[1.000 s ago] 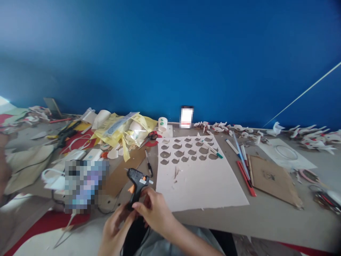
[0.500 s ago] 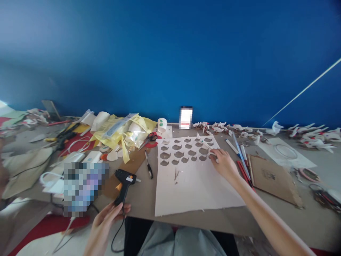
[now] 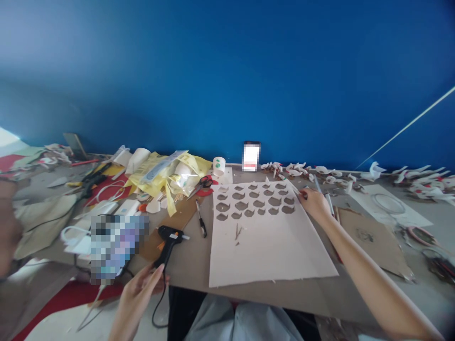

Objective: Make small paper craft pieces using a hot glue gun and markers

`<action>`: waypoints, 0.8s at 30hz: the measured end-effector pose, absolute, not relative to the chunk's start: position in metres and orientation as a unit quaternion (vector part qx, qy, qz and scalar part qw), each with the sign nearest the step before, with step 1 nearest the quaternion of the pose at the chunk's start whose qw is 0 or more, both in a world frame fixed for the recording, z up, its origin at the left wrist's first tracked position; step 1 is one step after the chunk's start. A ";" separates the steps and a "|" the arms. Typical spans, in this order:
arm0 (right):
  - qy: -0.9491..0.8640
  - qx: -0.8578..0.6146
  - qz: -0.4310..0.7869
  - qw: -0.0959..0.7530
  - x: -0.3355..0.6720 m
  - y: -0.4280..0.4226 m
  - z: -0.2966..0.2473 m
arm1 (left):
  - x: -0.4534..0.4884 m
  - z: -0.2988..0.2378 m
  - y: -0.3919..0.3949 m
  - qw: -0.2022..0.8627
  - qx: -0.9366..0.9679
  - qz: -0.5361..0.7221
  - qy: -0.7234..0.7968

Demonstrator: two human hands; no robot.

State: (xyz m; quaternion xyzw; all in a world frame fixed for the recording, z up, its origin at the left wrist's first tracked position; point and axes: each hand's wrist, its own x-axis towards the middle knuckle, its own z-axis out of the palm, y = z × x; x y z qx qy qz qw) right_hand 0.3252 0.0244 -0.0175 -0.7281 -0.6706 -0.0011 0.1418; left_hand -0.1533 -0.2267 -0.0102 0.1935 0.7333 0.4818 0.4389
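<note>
My left hand [image 3: 142, 284] is closed around the handle end of a black hot glue gun [image 3: 169, 239], whose nozzle points right above the table. Its cord hangs down past the table edge. My right hand [image 3: 314, 202] is at the right edge of a white sheet [image 3: 270, 251] with rows of fish-shaped holes cut in it. Between its pinched fingers a thin pale stick [image 3: 293, 187] shows, partly hidden and blurred. Small slivers [image 3: 238, 232] lie on the sheet below the holes. A black pen [image 3: 201, 219] rests left of the sheet.
Scissors [image 3: 205, 182], a yellow plastic package [image 3: 152, 177] and a paper cup [image 3: 219, 166] stand at the back. A lit phone [image 3: 250, 157] leans on the blue wall, near several white-and-red paper figures [image 3: 323, 170]. Cardboard [image 3: 369, 244] lies at right; another person's arm [image 3: 9, 227] shows at far left.
My right hand has moved right, off the cut-out rows to the sheet's edge, with the thin stick. My left hand stays at the glue gun. The view has shifted slightly.
</note>
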 end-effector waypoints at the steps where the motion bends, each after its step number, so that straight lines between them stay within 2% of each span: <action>1: -0.663 -0.737 -0.004 0.128 0.328 0.026 -0.017 | -0.152 -0.010 -0.228 0.424 0.203 0.479 0.741; 8: -0.635 -0.771 0.031 0.050 0.330 0.021 -0.010 | -0.155 -0.011 -0.230 0.329 0.283 0.460 0.775; 13: -0.643 -0.763 0.002 0.070 0.322 0.009 -0.007 | -0.136 -0.005 -0.235 0.176 0.418 0.429 0.781; 19: -0.629 -0.768 0.085 0.084 0.316 -0.015 -0.013 | -0.075 -0.003 -0.228 0.261 0.549 0.364 0.706; 22: -0.631 -0.758 0.099 0.134 0.317 -0.029 -0.017 | -0.050 -0.010 -0.220 0.335 0.553 0.364 0.670; 24: -0.625 -0.749 0.107 0.190 0.319 -0.036 -0.021 | -0.038 -0.016 -0.215 0.385 0.499 0.413 0.657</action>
